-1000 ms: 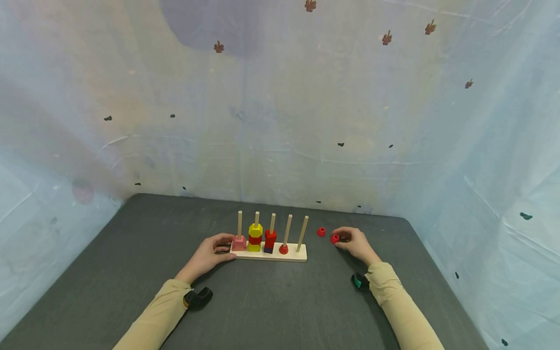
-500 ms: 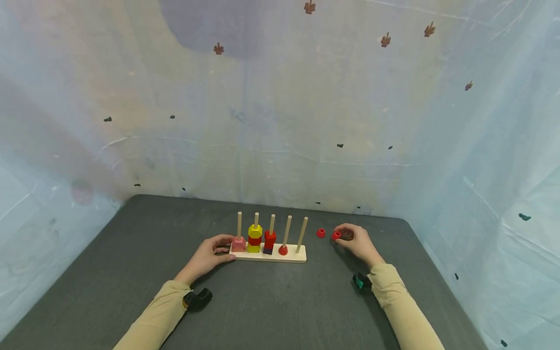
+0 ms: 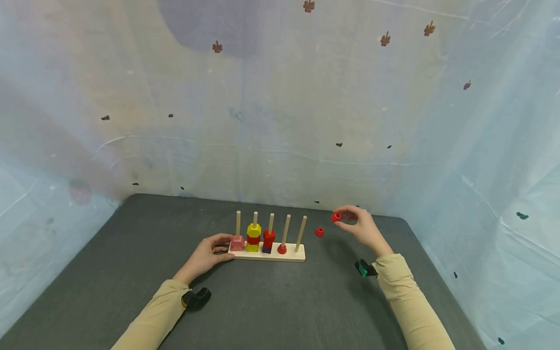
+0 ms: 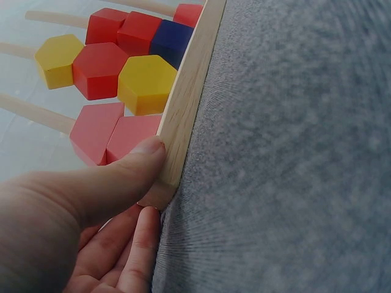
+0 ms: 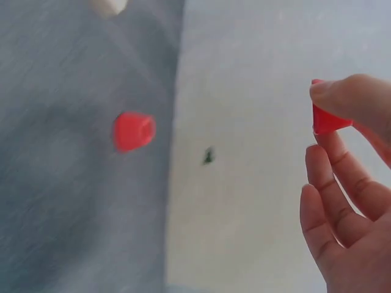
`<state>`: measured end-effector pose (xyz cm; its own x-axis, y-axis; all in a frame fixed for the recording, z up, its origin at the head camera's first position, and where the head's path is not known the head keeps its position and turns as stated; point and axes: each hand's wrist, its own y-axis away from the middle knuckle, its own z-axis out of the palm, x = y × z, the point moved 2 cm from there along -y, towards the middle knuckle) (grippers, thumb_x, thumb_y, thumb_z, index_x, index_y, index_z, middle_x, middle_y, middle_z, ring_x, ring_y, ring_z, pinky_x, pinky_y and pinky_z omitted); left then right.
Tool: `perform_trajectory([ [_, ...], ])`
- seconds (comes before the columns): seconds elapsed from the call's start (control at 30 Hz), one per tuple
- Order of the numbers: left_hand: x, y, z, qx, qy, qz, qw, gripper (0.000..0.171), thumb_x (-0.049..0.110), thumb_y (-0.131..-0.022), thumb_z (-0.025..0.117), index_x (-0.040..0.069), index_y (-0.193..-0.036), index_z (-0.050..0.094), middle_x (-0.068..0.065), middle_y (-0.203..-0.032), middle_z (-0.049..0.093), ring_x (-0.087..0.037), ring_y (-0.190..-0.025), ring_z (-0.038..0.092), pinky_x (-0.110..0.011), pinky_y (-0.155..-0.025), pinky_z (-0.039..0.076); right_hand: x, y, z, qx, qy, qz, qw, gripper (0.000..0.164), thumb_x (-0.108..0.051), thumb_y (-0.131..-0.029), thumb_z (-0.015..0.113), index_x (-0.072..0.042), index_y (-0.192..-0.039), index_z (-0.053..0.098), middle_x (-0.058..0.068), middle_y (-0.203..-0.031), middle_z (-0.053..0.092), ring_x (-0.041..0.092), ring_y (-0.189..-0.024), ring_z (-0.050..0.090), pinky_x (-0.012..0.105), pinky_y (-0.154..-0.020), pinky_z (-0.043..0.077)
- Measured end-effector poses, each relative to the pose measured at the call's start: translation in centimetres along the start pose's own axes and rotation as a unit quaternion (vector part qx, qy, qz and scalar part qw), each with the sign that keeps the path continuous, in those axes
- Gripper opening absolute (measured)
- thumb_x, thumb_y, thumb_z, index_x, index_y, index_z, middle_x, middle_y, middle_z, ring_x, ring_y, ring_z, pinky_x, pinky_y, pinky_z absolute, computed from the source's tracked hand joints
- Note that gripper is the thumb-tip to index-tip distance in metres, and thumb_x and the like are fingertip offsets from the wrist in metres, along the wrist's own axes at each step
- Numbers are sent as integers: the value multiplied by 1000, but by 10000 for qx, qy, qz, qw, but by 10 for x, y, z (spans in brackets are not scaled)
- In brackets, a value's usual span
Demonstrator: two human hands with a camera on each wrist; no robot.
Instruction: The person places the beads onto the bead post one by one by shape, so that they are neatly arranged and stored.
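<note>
My left hand (image 3: 212, 251) holds the left end of the pale wooden peg stacker (image 3: 270, 256), its thumb (image 4: 125, 177) against the base edge. Several upright pegs rise from the base. Pink blocks (image 4: 101, 131) sit on the leftmost peg, then yellow and red hexagons (image 4: 101, 70), then red blocks over a blue one (image 4: 170, 41). A red cone-shaped piece (image 3: 282, 249) is on the fourth peg; the rightmost peg (image 3: 301, 234) is bare. Raised above the table at the right, my right hand (image 3: 360, 226) pinches a red holed cone piece (image 5: 328, 120) between thumb and fingers.
Another red cone piece (image 3: 320, 232) stands on the dark grey table (image 3: 280, 306), between the stacker and the right hand. Pale printed sheeting (image 3: 280, 121) hangs behind the table and along its sides.
My right hand has lifted the red cone piece off the table, moving up and toward the back. The left hand and the stacker have stayed in place.
</note>
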<state>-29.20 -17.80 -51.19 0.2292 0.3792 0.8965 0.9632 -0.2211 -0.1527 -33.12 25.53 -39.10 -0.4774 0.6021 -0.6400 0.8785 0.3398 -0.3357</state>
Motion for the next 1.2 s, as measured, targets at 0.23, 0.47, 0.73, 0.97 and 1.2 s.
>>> perform_trajectory([
  [0.23,0,0,0,-4,-22,-20,10000,55,18,-77,82,8,-126,58,-11,-124,58,-25,-112,56,-34,-92,51,-40,-13,-1,19,-55,-479,9988,32,-13,-86,74,-8,-116,65,3,-109,65,25,-98,58,47,-87,49],
  [0.47,0,0,0,-7,-23,-2,10000,55,18,-77,82,8,-126,58,-10,-124,58,-25,-112,57,-35,-92,51,-79,-24,8,-61,-168,-853,9962,33,-2,-83,74,-4,-114,62,12,-108,64,30,-99,59,47,-87,48],
  [0.73,0,0,0,-3,-30,-59,10000,56,18,-77,82,8,-126,58,-10,-125,58,-24,-112,56,-35,-92,51,-116,-26,19,-297,-217,-1227,9918,26,-2,-83,74,-1,-107,63,11,-102,64,25,-92,59,43,-85,49],
  [0.97,1,1,0,23,-55,-53,10000,55,17,-77,82,9,-125,58,-10,-124,59,-24,-112,56,-35,-92,51,-97,-37,41,-485,-302,-1419,9882,27,-12,-83,76,-15,-108,64,-5,-103,64,12,-93,59,37,-85,50],
  [1.2,0,0,1,45,-52,-81,9999,55,17,-76,82,9,-125,59,-9,-123,59,-24,-112,57,-34,-91,51,-97,-38,53,-602,-325,-1374,9882,28,-15,-84,76,-15,-111,66,-6,-105,64,11,-94,59,34,-85,50],
])
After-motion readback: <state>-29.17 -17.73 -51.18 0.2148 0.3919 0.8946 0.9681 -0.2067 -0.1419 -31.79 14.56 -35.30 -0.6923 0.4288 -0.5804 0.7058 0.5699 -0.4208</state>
